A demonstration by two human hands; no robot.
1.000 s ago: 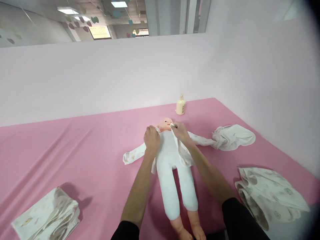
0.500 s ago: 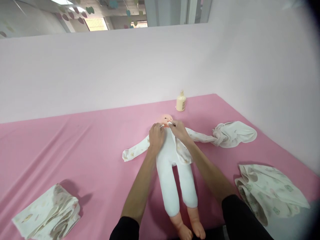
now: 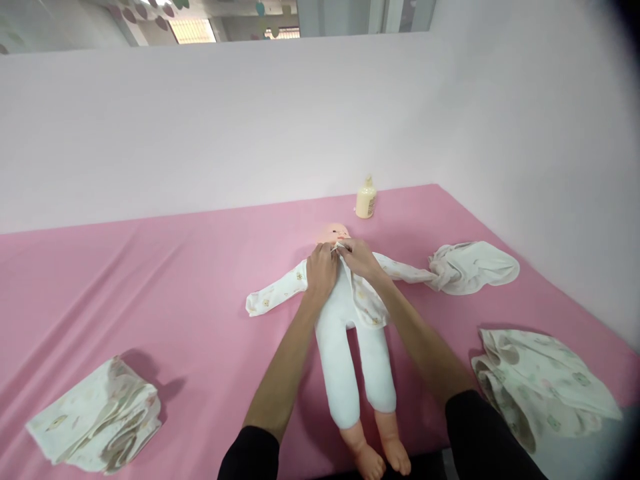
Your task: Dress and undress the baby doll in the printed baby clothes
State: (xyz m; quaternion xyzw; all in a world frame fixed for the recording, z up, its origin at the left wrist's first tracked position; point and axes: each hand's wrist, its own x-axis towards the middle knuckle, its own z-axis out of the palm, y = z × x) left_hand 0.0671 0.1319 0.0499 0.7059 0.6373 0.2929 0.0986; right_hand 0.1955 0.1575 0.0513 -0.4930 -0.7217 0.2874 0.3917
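A baby doll [image 3: 336, 390] with a white cloth body lies on its back, feet toward me. It wears a white printed baby shirt [image 3: 369, 301], whose sleeves spread out to both sides; the front hangs apart over the belly. At the doll's neck my left hand [image 3: 323, 268] pinches the shirt's collar edge. My right hand [image 3: 358, 257] grips the other collar edge close beside it, fingers closed. The two hands nearly meet below the doll's chin. Fingertips partly cover the collar, so any fastener there is hidden.
Pink sheeting [image 3: 200, 320] covers the table. A cream pump bottle [image 3: 366, 201] stands behind the doll's head. A crumpled white garment [image 3: 473, 268] lies at the right sleeve's end. Folded printed cloths lie at the near left [image 3: 97, 417] and near right [image 3: 545, 383]. White walls border the back and right.
My left hand has moved right and slightly up, bringing its collar edge against the one in my right hand. The view has tilted slightly downward.
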